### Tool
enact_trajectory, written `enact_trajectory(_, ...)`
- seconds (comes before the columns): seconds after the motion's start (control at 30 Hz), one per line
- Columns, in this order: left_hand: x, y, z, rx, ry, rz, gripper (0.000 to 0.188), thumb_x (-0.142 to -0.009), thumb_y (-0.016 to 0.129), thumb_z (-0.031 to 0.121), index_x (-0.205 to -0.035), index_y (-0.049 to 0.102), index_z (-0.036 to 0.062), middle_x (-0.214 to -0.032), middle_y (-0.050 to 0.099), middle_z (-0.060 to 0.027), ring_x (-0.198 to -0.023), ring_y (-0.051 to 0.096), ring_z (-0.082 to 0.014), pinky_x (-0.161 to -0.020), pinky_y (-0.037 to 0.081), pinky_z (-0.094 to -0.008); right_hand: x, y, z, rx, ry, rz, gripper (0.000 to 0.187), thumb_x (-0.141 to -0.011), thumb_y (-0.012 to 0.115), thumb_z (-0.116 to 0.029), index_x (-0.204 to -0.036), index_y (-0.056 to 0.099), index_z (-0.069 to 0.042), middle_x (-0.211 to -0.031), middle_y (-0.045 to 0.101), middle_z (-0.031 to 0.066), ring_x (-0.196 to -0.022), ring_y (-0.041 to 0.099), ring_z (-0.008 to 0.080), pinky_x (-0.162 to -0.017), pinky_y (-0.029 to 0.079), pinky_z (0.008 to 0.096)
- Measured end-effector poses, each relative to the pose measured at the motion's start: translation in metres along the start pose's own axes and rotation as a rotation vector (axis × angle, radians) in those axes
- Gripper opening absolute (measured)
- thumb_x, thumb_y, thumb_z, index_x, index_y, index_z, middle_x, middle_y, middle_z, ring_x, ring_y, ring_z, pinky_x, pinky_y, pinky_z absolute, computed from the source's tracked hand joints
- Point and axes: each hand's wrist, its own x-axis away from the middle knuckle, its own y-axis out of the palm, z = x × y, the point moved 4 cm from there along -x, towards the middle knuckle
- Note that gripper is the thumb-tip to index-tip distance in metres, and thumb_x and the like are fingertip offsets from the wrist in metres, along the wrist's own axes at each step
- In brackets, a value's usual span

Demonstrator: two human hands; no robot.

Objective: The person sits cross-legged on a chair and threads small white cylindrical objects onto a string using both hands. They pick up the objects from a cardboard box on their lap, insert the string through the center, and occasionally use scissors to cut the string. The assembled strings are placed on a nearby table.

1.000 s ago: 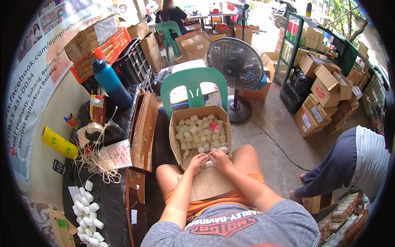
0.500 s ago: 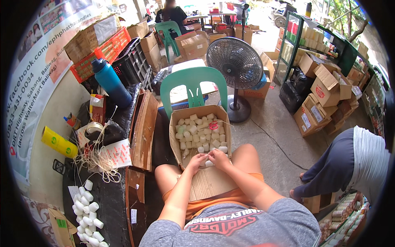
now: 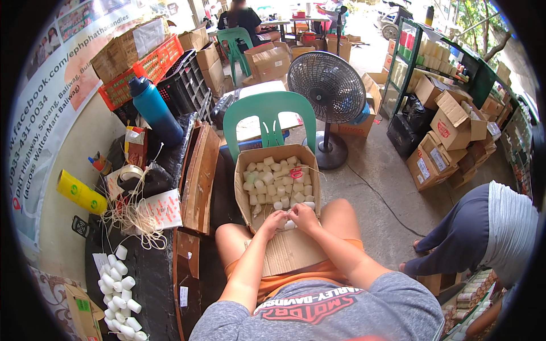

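Observation:
My left hand point(image 3: 275, 221) and my right hand point(image 3: 305, 218) meet over the near edge of an open cardboard box point(image 3: 245, 211) at my lap. Both have their fingers closed in a pinch, tips almost touching; what lies between them is too small to make out. A short white candle point(image 3: 290, 225) shows just below the fingertips, and whether it is gripped or only lying there I cannot tell. Many pale, stubby candles point(image 3: 268, 178) fill the box. Red-handled scissors point(image 3: 296, 172) rest on top of them, toward the right side.
A green plastic chair point(image 3: 268, 108) stands behind the box, a black fan point(image 3: 326, 88) beyond it. On the dark table at left are white candles point(image 3: 122, 295), tangled string point(image 3: 136, 219) and a blue bottle point(image 3: 156, 111). Another person point(image 3: 475, 233) bends at the right.
My hands stay nearly in place, with only small finger movement. At the right, the other person has bent slightly lower and an arm now shows near the bottom edge.

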Motion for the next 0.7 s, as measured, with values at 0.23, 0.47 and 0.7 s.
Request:
enact_trajectory(0.23, 0.003, -0.002, 0.001, 0.048, -0.013, 0.095, 0.015, -0.087, 0.051, 0.026, -0.087, 0.056, 0.0118, -0.081, 0.058, 0.0021, -0.069, 0.053, -0.0091, -0.059, 0.041, -0.0227, -0.002, -0.006, -0.014, -0.281, -0.059, -0.012, 0.014, -0.075, 0.063, -0.013, -0.083, 0.063, -0.001, -0.077, 0.06, 0.0124, -0.069, 0.06, 0.021, -0.064, 0.048, 0.0315)
enact_trajectory(0.47, 0.001, 0.0, -0.003, -0.004, 0.006, 0.057, 0.016, -0.087, 0.05, 0.025, -0.083, 0.056, 0.0112, -0.08, 0.056, 0.0018, -0.069, 0.051, -0.009, -0.06, 0.04, -0.0241, -0.002, 0.007, 0.006, -0.281, 0.058, -0.245, 0.018, -0.077, 0.067, -0.015, -0.089, 0.065, -0.002, -0.079, 0.066, 0.0095, -0.07, 0.062, 0.0135, -0.066, 0.049, 0.0267)
enact_trajectory(0.7, -0.003, -0.004, -0.006, -0.198, 0.111, 0.119, 0.014, -0.085, 0.052, 0.023, -0.079, 0.057, 0.0109, -0.076, 0.053, 0.0037, -0.069, 0.047, -0.0076, -0.06, 0.038, -0.0248, -0.002, 0.005, 0.002, -0.177, 0.097, -0.291, 0.018, -0.073, 0.069, -0.017, -0.083, 0.066, -0.002, -0.075, 0.067, 0.0097, -0.068, 0.063, 0.0138, -0.064, 0.049, 0.0276)
